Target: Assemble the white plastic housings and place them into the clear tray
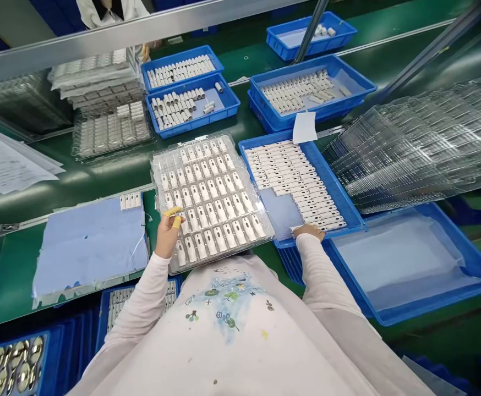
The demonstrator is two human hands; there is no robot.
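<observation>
Well, the left hand sits on the clear tray of white pieces at twelve o'clock, its fingers bent, grip unclear. The right hand lies open on the blue tray at one o'clock.

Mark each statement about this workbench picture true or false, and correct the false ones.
1. The left hand wears yellow fingertip covers. True.
2. The clear plastic tray holds white parts in rows. True.
3. The right hand grips the clear plastic tray. False: it is at the rim of the blue tray.
4. Stacked empty clear trays lie at the person's left. False: those trays lie at the right.
</observation>
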